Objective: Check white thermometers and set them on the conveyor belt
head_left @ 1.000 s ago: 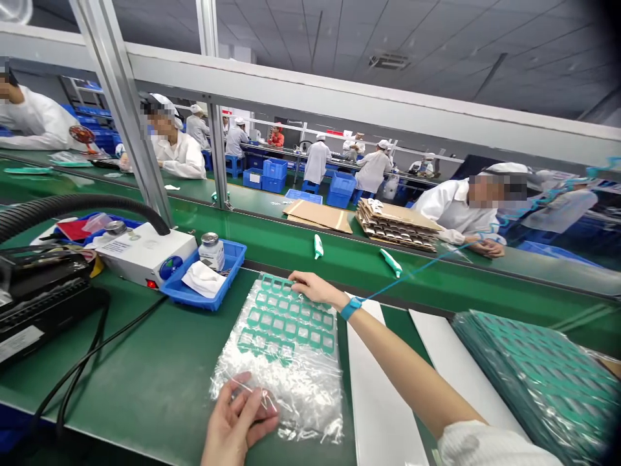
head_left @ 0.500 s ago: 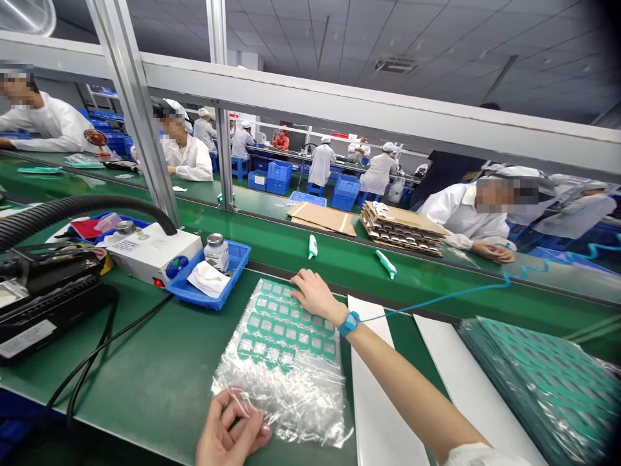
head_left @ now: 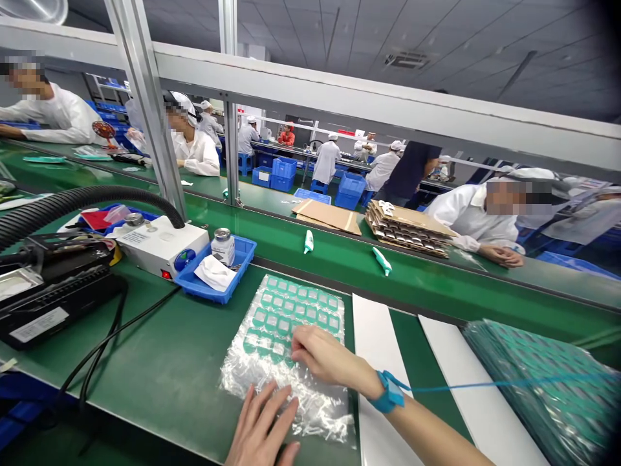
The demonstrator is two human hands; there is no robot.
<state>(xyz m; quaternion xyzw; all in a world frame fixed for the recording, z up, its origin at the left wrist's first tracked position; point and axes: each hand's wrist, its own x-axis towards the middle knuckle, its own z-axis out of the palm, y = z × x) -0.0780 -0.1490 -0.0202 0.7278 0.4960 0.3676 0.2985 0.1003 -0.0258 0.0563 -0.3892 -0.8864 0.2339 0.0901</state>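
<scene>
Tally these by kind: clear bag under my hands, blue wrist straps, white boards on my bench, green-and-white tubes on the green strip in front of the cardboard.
Clear bag: 1
Blue wrist strap: 1
White boards: 2
Green-and-white tubes: 2
Total: 6
</scene>
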